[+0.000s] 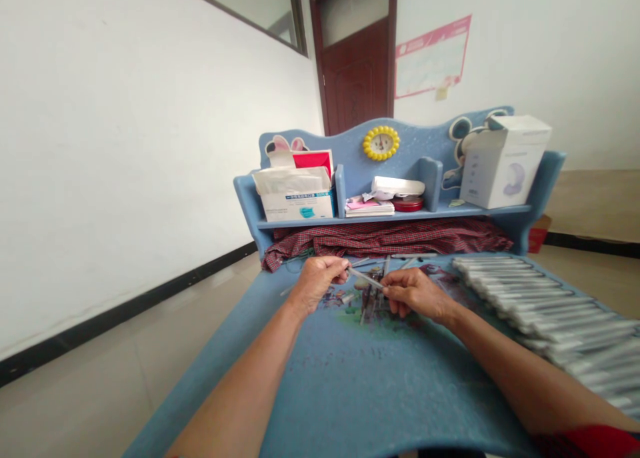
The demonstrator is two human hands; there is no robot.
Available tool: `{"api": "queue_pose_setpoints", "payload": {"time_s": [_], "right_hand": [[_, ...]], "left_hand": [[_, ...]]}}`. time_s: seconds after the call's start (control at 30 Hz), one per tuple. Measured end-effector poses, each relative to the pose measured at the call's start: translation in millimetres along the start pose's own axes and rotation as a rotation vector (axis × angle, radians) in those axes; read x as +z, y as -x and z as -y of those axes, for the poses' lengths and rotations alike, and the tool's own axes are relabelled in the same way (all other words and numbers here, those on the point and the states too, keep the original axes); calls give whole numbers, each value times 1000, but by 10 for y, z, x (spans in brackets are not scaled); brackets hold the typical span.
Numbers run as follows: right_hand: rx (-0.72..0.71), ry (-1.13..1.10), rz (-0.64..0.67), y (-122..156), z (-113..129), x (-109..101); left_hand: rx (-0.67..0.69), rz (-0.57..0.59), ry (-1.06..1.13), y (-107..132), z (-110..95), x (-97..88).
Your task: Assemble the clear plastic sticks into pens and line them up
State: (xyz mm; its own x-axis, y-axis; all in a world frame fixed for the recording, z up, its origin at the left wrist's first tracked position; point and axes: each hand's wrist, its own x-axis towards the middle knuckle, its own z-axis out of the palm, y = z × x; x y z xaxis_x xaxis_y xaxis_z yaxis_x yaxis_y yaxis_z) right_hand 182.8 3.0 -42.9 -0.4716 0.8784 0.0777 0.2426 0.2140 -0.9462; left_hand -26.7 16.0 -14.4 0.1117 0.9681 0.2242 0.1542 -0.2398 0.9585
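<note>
A thin, clear pen barrel [366, 278] spans the gap between my two hands, a little above the blue desk [380, 391]. My left hand [320, 281] pinches its left end between thumb and forefinger, where something small and dark shows at the fingertips. At the other end, my right hand [413, 291] grips the barrel with thumb and fingers. Beneath and behind both hands lies a loose heap of pen parts [371, 305], too blurred to tell apart. On the right, a long row of whitish, clear-bodied pens [545, 311] lies side by side.
A blue shelf [400, 215] rises at the desk's back, carrying a mask box [297, 201], a white carton [505, 165], papers [370, 208] and a red tin [409, 205]. Under it lies bunched checked cloth [390, 237]. A yellow clock [381, 143] is mounted above.
</note>
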Motion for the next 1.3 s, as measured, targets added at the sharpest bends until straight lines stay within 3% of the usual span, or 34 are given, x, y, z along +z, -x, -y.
{"api": "queue_pose_setpoints", "payload": {"time_s": [0.33, 0.47, 0.9, 1.1, 1.3], "right_hand": [[-48, 11, 15, -17, -39, 19], [-56, 21, 12, -17, -48, 29], [-22, -46, 117, -14, -33, 75], [-39, -130, 8, -39, -30, 146], [-28, -64, -40, -81, -74, 196]], "left_hand": [[-107, 11, 200, -2, 7, -24], [-148, -7, 173, -11, 28, -40], [-134, 13, 216, -11, 28, -56], [-145, 22, 194, -2, 29, -31], [-143, 31, 215, 3, 51, -10]]}}
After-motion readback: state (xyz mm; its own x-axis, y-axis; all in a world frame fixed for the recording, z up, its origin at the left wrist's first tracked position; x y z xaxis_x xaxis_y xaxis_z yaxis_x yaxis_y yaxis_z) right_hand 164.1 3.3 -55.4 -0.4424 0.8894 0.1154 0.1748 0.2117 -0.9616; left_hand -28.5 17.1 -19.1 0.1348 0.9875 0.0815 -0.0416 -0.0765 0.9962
